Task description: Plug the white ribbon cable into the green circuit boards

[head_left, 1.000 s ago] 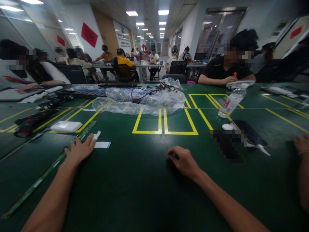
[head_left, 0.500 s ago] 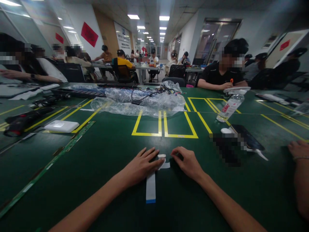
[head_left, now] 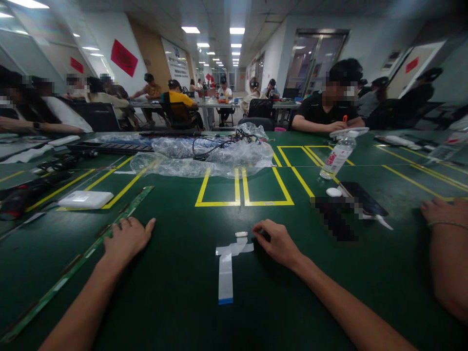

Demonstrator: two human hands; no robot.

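Note:
A flat white ribbon cable (head_left: 225, 278) with a blue end lies on the green table. Its far end carries a small white connector (head_left: 241, 234). A strip of clear tape (head_left: 244, 247) crosses the cable below the connector. My left hand (head_left: 127, 239) rests over a long, narrow green circuit board (head_left: 91, 249), fingers across it and thumb spread away. Just right of the connector is my right hand (head_left: 274, 241), its fingers curled in a pinch and apart from the cable. Anything small between those fingertips is hidden.
Crumpled bubble wrap (head_left: 219, 158) with black wires lies beyond the yellow tape outlines. A white box (head_left: 86, 199) sits at left. A spray bottle (head_left: 337, 155), a phone (head_left: 365, 199) and a co-worker's arm (head_left: 449, 258) are at right. Another person (head_left: 325, 112) sits opposite.
My left hand has lifted off the ribbon cable and moved left onto the circuit board, uncovering the taped cable. My right hand has stayed near the connector. The view has shifted slightly.

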